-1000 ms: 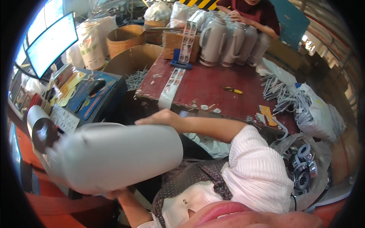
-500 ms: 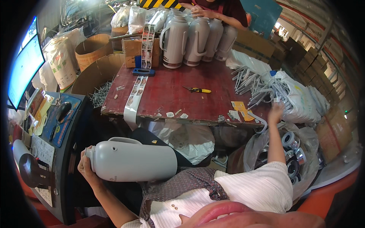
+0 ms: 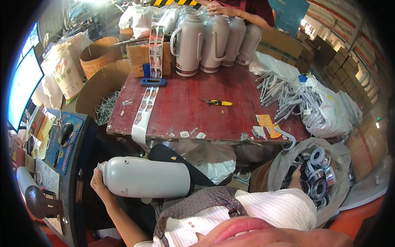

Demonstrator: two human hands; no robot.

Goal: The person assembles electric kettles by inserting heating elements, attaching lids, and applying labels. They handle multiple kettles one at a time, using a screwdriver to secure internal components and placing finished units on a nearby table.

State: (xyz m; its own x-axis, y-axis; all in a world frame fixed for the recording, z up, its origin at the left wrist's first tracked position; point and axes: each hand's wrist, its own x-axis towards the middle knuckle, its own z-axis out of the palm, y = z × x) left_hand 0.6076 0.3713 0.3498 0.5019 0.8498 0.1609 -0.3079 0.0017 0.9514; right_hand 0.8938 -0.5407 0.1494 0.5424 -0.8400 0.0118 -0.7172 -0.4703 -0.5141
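Observation:
Across my lap lies a grey thermos flask body, its neck pointing left. My left hand is closed round that neck. A small stud or hole shows on the flask's upper side. Over to the right, my right hand reaches into a clear plastic bag of shiny ring collars. Its fingers are partly hidden among the collars, so I cannot make out whether one is gripped. A curved grey handle hangs over the table edge above the bag.
The red table carries yellow-handled pliers, a label strip and a blue tool. Grey flasks stand at the back by a co-worker's hands. Grey handles spill from a white sack.
My right hand has moved from beside the pile of handles down into the bag of collars. An arched handle visible at the flask's far side before is now out of sight.

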